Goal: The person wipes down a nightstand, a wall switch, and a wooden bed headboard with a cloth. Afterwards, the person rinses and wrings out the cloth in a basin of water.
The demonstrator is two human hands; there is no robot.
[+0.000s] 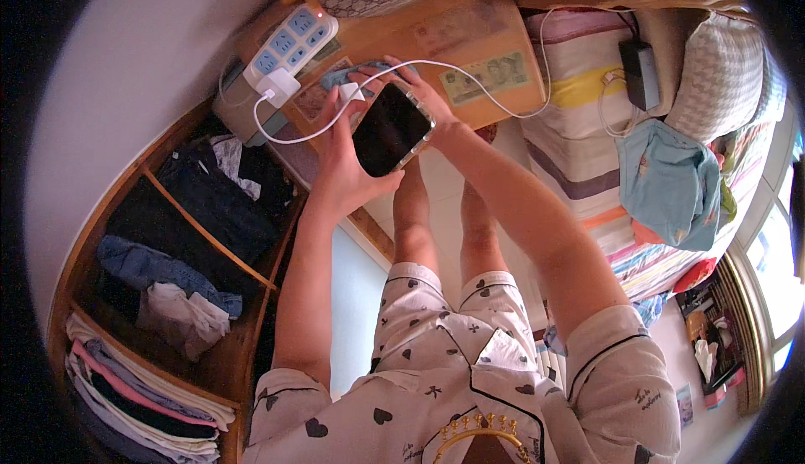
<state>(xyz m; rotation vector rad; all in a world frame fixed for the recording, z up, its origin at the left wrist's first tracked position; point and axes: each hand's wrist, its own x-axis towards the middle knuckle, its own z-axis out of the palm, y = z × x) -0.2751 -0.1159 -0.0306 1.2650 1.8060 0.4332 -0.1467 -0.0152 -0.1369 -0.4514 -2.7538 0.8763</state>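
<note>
A smartphone with a dark screen and a clear case lies tilted between my two hands, above the edge of a wooden bedside surface. My left hand is closed round its lower left side, thumb along the bottom edge. Against the upper right side rests my right hand, fingers reaching over the top end. A small white block sits by the left fingertips; whether they touch it I cannot tell. Just beyond lies a grey-blue cloth-like item. A white cable loops over the hands.
A power strip with a white charger plugged in stands at the far left. Open shelves with folded clothes fill the left. On the bed at right are a black power adapter, a teal garment and a checked pillow.
</note>
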